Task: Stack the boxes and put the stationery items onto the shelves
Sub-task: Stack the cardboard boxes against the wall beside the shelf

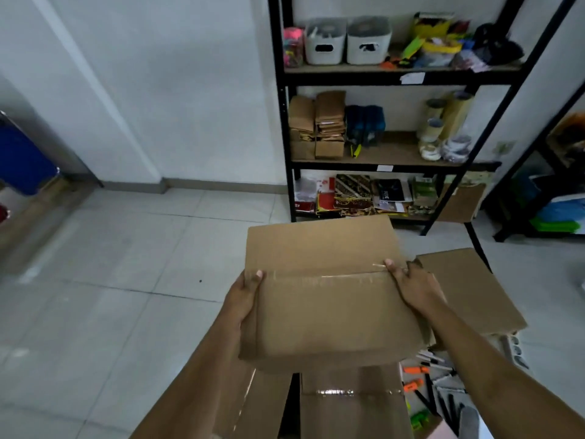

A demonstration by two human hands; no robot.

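Plain brown cardboard box (329, 293), clear tape along its top seam, gripped at both ends by left hand (245, 297) and right hand (411, 285), held in front of the black shelf rack (286, 122).

A cardboard box (329, 293) is held between both hands, in front of the shelving unit (392, 77); pens (433, 384) lie on the floor at lower right.

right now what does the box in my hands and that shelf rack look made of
The box looks like plain brown corrugated cardboard, matte, its seam sealed with glossy clear tape that catches the light. The shelf rack seems to be black-painted metal uprights, thin with a row of slots, carrying boards that look like bare wood or particleboard.
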